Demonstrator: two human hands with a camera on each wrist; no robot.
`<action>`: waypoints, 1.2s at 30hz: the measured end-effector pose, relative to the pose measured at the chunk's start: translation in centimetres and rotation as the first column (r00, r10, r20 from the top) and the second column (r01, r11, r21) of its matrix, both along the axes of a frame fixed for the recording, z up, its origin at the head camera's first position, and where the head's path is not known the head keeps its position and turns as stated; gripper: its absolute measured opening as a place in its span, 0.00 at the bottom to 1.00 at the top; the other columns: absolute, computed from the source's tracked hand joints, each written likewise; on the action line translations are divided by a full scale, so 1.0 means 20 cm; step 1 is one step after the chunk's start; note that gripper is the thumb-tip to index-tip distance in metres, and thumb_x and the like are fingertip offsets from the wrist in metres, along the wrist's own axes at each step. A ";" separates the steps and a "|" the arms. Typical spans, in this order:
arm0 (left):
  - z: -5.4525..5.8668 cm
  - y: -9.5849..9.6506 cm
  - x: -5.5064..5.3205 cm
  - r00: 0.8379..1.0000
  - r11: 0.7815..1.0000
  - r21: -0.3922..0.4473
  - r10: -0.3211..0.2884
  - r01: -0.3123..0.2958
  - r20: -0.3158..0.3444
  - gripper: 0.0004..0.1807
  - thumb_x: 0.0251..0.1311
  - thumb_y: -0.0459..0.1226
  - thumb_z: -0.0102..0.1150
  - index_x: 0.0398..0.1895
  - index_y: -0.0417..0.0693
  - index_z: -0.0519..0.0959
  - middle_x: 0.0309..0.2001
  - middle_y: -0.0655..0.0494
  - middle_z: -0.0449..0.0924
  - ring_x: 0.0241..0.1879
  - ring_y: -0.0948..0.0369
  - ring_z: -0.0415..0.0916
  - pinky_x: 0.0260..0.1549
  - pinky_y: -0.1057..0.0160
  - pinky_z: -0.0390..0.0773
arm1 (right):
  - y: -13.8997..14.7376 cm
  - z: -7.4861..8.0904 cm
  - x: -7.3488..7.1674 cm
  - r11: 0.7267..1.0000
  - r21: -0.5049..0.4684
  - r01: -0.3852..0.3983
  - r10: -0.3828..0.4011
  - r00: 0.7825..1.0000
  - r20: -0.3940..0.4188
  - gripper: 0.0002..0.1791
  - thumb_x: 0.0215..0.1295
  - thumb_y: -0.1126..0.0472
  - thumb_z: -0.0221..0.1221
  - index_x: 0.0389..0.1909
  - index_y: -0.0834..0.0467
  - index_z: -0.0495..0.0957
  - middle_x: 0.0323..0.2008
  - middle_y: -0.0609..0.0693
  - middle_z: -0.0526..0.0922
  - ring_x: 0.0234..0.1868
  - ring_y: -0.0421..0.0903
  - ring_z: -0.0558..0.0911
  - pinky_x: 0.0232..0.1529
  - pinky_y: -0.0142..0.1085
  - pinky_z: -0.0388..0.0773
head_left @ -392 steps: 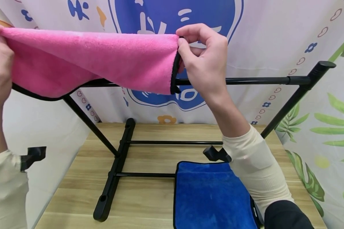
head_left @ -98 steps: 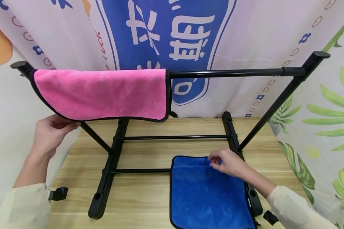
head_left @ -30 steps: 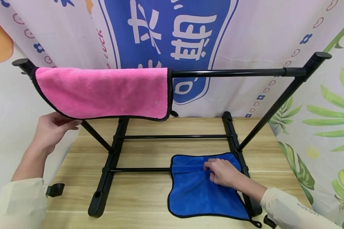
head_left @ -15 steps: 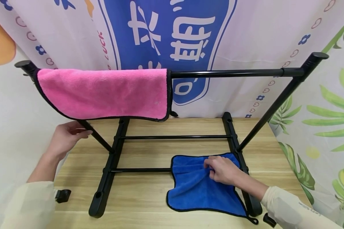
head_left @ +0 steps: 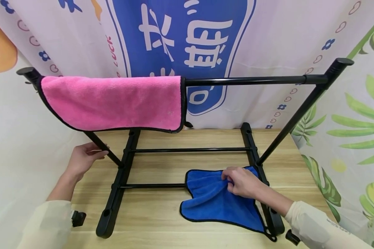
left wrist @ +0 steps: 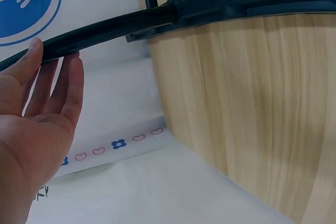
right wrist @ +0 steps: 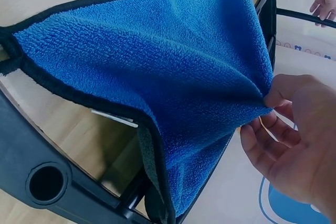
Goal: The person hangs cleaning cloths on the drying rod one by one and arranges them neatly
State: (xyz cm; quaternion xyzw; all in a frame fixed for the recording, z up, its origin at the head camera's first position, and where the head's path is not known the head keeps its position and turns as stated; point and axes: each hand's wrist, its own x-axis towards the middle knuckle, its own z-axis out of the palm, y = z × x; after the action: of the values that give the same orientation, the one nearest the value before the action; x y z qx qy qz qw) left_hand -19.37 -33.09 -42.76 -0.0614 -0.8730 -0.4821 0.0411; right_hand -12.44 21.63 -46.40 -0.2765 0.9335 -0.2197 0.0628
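With its right hand (head_left: 241, 181) the person pinches a blue towel (head_left: 224, 207) near its far edge, pulling it into folds. This towel has black edging and a corner loop; it lies over the front lower bar of a black rack (head_left: 109, 214). The right wrist view shows thumb and fingers (right wrist: 286, 129) gripping the cloth's peak. The left hand (head_left: 84, 159) holds the rack's left slanted post (left wrist: 110, 29) between thumb and fingers, low on the post. A pink towel (head_left: 112, 103) with black edging hangs over the left half of the top bar.
The rack's top bar (head_left: 255, 81) runs bare right of the pink towel. Its right post (head_left: 296, 117) slants up from the right foot. Everything stands on a wooden table (head_left: 152, 221), with a printed curtain (head_left: 268, 34) behind and a leaf-patterned one (head_left: 358, 131) at right.
The pink towel went from both hands onto the top bar. The left hand then slid down the post. The right hand took hold of the blue towel, whose near edge drew up and folded.
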 end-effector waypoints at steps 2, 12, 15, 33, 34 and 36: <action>0.00 0.00 0.00 1.000 1.000 0.002 0.005 -0.005 0.006 0.18 0.69 0.31 0.64 0.55 0.23 0.79 0.38 0.74 0.85 0.39 0.78 0.82 0.39 0.73 0.84 | 0.00 0.00 0.00 1.000 -0.017 -0.002 0.002 1.000 0.004 0.12 0.55 0.73 0.64 0.39 0.57 0.83 0.29 0.42 0.74 0.28 0.37 0.73 0.27 0.29 0.71; -0.01 -0.01 -0.01 1.000 1.000 0.006 -0.007 0.007 0.012 0.17 0.69 0.30 0.65 0.54 0.22 0.79 0.38 0.74 0.85 0.37 0.75 0.84 0.38 0.71 0.86 | 0.02 0.06 -0.05 0.996 -0.092 -0.007 0.014 0.997 0.082 0.11 0.54 0.76 0.62 0.36 0.60 0.83 0.28 0.45 0.76 0.27 0.37 0.72 0.26 0.29 0.72; -0.02 -0.02 -0.02 1.000 1.000 0.004 -0.015 0.014 0.012 0.17 0.69 0.30 0.65 0.53 0.22 0.79 0.38 0.74 0.85 0.38 0.76 0.84 0.38 0.69 0.86 | 0.03 0.09 -0.06 0.996 -0.090 -0.010 0.017 0.996 0.084 0.10 0.54 0.75 0.62 0.34 0.59 0.83 0.27 0.44 0.75 0.26 0.36 0.72 0.25 0.28 0.72; 0.01 -0.02 -0.03 0.999 1.000 -0.011 -0.025 0.025 0.026 0.16 0.68 0.30 0.65 0.52 0.23 0.79 0.38 0.75 0.85 0.37 0.76 0.83 0.37 0.69 0.86 | 0.09 0.26 -0.14 0.981 -0.165 -0.101 0.101 0.995 -0.008 0.10 0.54 0.75 0.65 0.34 0.59 0.86 0.31 0.46 0.84 0.30 0.36 0.78 0.29 0.29 0.81; 0.01 -0.02 -0.03 0.999 1.000 -0.014 -0.025 0.025 0.029 0.16 0.68 0.30 0.65 0.52 0.23 0.79 0.38 0.75 0.85 0.37 0.76 0.83 0.37 0.69 0.86 | 0.09 0.27 -0.15 0.981 -0.164 -0.105 0.104 0.994 -0.015 0.10 0.54 0.75 0.65 0.34 0.59 0.86 0.31 0.46 0.84 0.30 0.36 0.78 0.29 0.29 0.81; 0.01 -0.02 -0.02 0.999 1.000 -0.015 -0.023 0.024 0.036 0.16 0.69 0.31 0.65 0.52 0.23 0.79 0.38 0.76 0.85 0.37 0.76 0.83 0.37 0.69 0.86 | 0.09 0.29 -0.15 0.980 -0.163 -0.111 0.108 0.994 -0.030 0.10 0.54 0.75 0.65 0.34 0.59 0.86 0.32 0.47 0.85 0.31 0.36 0.79 0.29 0.29 0.81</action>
State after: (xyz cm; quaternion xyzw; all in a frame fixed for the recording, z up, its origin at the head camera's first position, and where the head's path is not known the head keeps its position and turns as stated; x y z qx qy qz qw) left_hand -19.85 -33.49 -42.47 -0.0632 -0.8765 -0.4768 0.0194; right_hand -15.42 23.35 -40.70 -0.3340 0.8961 -0.2895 0.0420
